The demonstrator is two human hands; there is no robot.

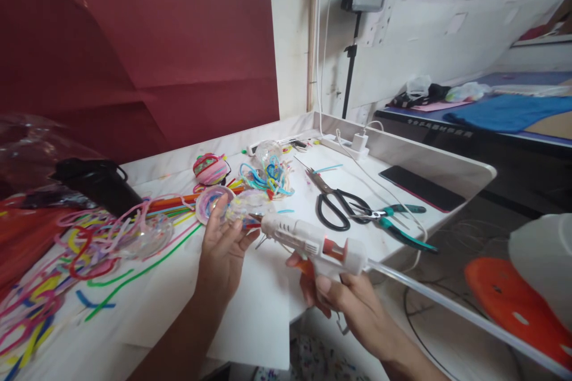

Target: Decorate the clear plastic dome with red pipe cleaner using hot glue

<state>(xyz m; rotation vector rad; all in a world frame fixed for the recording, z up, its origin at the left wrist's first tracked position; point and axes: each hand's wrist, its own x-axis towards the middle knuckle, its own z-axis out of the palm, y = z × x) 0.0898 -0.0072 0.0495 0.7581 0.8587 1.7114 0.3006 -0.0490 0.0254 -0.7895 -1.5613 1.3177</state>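
Note:
My right hand (348, 297) is wrapped round the handle of a white hot glue gun (308, 241) with an orange trigger. A long clear glue stick (429, 289) sticks out of its back end. The gun's nozzle points left, close to the fingertips of my left hand (223, 250). Those fingers are curled round a clear plastic shell (250, 205) with coloured bits on it, partly hidden behind them. Just beside it is a round, cup-shaped piece (212, 201) lined in pink and purple. A white sheet of paper (259, 309) lies below my hands.
Black-handled scissors (333, 199), green-handled pliers (397, 223) and a phone (422, 187) lie to the right. A white cord (388, 178) crosses there from a power strip (344, 146). Pipe cleaners (98, 238) are heaped at left; a pink wrapped ball (210, 168) stands behind.

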